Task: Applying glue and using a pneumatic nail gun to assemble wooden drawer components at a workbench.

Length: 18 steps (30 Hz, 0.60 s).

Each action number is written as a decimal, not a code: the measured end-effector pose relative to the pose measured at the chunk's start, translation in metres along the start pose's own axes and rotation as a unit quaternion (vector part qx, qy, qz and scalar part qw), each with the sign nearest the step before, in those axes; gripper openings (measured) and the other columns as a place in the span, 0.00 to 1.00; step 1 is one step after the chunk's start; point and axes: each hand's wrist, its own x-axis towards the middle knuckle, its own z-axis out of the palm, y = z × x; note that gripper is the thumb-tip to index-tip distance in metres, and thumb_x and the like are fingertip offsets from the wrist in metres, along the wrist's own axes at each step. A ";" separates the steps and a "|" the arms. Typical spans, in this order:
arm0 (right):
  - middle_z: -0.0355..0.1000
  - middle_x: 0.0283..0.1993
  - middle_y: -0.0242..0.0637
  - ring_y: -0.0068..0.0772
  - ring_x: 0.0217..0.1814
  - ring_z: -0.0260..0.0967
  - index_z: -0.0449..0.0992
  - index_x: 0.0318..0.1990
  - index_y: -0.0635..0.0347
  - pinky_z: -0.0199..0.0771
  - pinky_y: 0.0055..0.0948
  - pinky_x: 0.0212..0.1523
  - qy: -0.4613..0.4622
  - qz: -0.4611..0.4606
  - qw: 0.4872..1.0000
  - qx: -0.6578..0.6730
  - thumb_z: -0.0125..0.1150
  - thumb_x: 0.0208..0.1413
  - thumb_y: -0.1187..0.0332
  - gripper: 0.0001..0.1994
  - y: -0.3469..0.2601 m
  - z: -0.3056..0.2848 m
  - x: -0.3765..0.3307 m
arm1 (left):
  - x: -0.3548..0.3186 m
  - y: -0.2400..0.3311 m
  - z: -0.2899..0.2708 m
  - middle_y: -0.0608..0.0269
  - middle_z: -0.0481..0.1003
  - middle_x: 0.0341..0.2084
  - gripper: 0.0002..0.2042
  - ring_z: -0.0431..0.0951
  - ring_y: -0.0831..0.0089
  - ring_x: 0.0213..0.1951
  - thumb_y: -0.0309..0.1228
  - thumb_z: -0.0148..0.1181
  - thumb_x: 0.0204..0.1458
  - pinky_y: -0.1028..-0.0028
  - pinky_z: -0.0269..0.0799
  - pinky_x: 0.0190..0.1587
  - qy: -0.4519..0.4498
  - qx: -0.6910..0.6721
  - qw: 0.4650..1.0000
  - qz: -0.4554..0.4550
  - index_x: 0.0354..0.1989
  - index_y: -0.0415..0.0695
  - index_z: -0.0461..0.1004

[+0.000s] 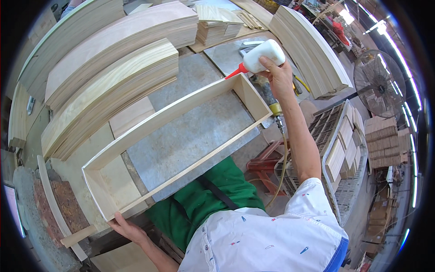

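On the tabletop (pixel 181 77) lies a wooden frame (pixel 158 122), probably light and stiff, best taken by its sides; the white bottle (pixel 267 53) seems squeezable. The left hand (pixel 130 228) closes its fingers on the frame's near left corner; the right hand (pixel 280 78) curls its fingers round the bottle, red nozzle (pixel 237 71) at the far right corner.

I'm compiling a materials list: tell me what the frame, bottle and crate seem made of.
Frame: wood, solid or plywood unclear; pale, matte surface, apparently unvarnished.
Bottle: probably plastic; smooth, opaque white body with a red nozzle.
Crate: likely moulded plastic; dull grey, slotted walls.
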 end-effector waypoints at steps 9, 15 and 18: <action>0.71 0.46 0.42 0.40 0.46 0.74 0.67 0.51 0.63 0.84 0.37 0.38 0.062 -0.024 0.998 -0.011 0.67 0.50 0.71 0.22 -0.001 -0.037 0.013 | 0.004 -0.006 -0.005 0.53 0.65 0.49 0.20 0.63 0.67 0.52 0.41 0.52 0.59 0.65 0.56 0.58 0.017 0.010 1.000 -0.006 0.49 0.36 0.63; 0.71 0.46 0.43 0.41 0.46 0.74 0.67 0.50 0.65 0.84 0.39 0.35 0.079 -0.025 0.996 -0.015 0.66 0.50 0.70 0.21 -0.006 -0.038 0.007 | 0.001 0.002 0.003 0.54 0.65 0.47 0.18 0.63 0.68 0.51 0.41 0.52 0.60 0.66 0.56 0.57 0.018 0.009 1.000 0.012 0.47 0.36 0.63; 0.71 0.45 0.43 0.42 0.45 0.74 0.67 0.49 0.65 0.84 0.40 0.35 0.074 -0.023 0.997 -0.019 0.66 0.50 0.70 0.21 -0.007 -0.043 0.003 | 0.003 -0.002 -0.002 0.53 0.65 0.48 0.18 0.63 0.68 0.51 0.40 0.52 0.60 0.66 0.56 0.57 0.018 0.012 1.000 0.005 0.47 0.36 0.63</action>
